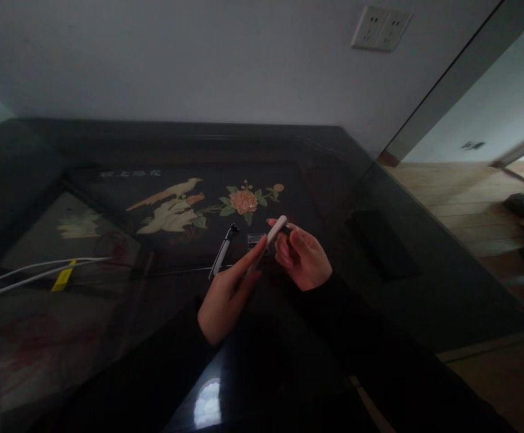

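A dark glossy table fills most of the frame, its top inlaid with a bird-and-flower picture in the upper middle. Behind it runs a pale wall with a double socket at the upper right. Two white cables, one with a yellow tag, come in from the left edge. Near the centre, the right hand is closed round a slim white pen-like stick, which points up and to the right, clear of the table. The left hand reaches in from below with its fingers extended to the stick's lower end. Just left of the hands a second white pen with a black tip lies on the table, and a small clear piece sits beside it.
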A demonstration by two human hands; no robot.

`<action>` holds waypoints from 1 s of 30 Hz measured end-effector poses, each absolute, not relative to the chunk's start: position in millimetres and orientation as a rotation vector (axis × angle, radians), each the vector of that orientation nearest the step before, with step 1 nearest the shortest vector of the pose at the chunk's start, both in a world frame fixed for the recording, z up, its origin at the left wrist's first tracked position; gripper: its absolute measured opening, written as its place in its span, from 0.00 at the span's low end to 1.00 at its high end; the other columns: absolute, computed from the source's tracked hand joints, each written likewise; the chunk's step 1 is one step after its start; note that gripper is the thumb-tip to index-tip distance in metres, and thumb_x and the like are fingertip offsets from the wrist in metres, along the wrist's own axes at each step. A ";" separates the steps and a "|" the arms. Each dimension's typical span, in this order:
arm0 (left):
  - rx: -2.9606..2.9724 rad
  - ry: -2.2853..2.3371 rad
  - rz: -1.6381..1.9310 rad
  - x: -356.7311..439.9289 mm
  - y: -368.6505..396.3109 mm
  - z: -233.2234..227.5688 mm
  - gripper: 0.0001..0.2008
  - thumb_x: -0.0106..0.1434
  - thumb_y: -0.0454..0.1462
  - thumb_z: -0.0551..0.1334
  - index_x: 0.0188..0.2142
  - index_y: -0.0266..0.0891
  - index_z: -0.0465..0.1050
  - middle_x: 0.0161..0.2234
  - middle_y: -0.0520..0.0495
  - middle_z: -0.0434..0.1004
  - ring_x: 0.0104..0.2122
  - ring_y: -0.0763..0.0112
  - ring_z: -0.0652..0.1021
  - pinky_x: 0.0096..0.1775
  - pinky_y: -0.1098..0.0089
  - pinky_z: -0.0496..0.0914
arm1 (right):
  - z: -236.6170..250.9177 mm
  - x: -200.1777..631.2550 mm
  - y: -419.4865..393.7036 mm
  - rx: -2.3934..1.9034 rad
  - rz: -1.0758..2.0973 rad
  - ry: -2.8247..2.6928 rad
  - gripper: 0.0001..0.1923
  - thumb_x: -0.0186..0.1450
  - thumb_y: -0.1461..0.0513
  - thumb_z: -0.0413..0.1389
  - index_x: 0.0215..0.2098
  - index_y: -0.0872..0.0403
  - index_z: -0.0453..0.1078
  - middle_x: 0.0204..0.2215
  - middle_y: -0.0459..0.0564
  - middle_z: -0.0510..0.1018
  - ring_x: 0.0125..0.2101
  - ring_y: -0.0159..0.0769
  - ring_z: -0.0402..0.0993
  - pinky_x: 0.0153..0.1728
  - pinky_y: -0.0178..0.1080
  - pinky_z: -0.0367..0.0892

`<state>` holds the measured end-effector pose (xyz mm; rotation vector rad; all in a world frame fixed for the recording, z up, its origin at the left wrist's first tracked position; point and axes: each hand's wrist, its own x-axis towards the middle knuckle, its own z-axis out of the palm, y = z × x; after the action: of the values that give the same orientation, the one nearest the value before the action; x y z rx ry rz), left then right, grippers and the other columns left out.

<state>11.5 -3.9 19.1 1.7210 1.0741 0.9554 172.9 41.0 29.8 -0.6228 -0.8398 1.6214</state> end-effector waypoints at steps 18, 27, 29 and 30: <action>1.653 1.043 0.869 10.2 -7.0 16.2 0.28 0.68 0.37 0.53 0.66 0.44 0.52 0.40 0.48 0.80 0.19 0.78 0.70 0.30 0.71 0.73 | 29.5 172.3 39.7 -0.653 1.577 -0.836 0.22 0.51 0.50 0.66 0.37 0.56 0.75 0.14 0.37 0.64 0.14 0.21 0.53 0.14 0.30 0.45; 1.730 1.011 0.881 10.6 -8.3 18.2 0.27 0.67 0.37 0.54 0.65 0.41 0.56 0.43 0.45 0.80 0.29 0.71 0.77 0.37 0.69 0.73 | 30.6 172.4 39.2 -0.673 1.613 -0.756 0.24 0.49 0.52 0.69 0.39 0.56 0.76 0.15 0.37 0.65 0.15 0.21 0.56 0.16 0.28 0.53; 1.749 1.035 0.910 10.4 -7.0 17.6 0.26 0.68 0.36 0.54 0.65 0.42 0.57 0.51 0.44 0.76 0.36 0.68 0.79 0.42 0.68 0.73 | 30.3 171.7 38.9 -0.664 1.614 -0.776 0.23 0.50 0.51 0.68 0.38 0.56 0.75 0.15 0.37 0.65 0.14 0.21 0.55 0.15 0.29 0.50; 1.750 1.051 0.915 10.3 -6.4 17.3 0.26 0.68 0.36 0.54 0.64 0.42 0.57 0.53 0.44 0.75 0.39 0.67 0.79 0.44 0.67 0.73 | 30.1 171.2 38.7 -0.657 1.612 -0.792 0.22 0.51 0.50 0.67 0.38 0.56 0.75 0.15 0.37 0.65 0.14 0.21 0.54 0.15 0.29 0.48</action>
<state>10.3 -6.4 17.3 1.7495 1.0512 0.9149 171.2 38.7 30.1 -0.6571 -0.7917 1.6125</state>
